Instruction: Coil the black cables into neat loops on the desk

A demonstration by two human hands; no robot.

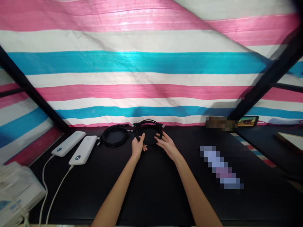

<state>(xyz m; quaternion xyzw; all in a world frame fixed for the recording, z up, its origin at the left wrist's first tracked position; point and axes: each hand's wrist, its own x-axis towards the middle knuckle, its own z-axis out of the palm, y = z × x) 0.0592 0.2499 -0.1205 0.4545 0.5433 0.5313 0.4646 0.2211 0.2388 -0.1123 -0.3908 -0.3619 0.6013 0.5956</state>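
A coiled black cable (149,121) with a plug (162,125) at its upper right is between my hands, near the back of the black table. My left hand (138,147) is closed on the coil's lower left side, thumb on top. At the right side, my right hand (167,145) has its fingers around the loop, thumb and fingertips partly apart. Just left of it lies a second coiled black cable (115,145), flat on the table, with small connectors near its upper right.
Two white power banks (83,150) with white cords lie at the left. A white plastic package (21,192) occupies the near left corner. A blurred, pixelated strip (220,167) lies to the right. Behind the black table (156,195) hangs a striped sheet (142,63), with a lit phone (248,121) at the back right.
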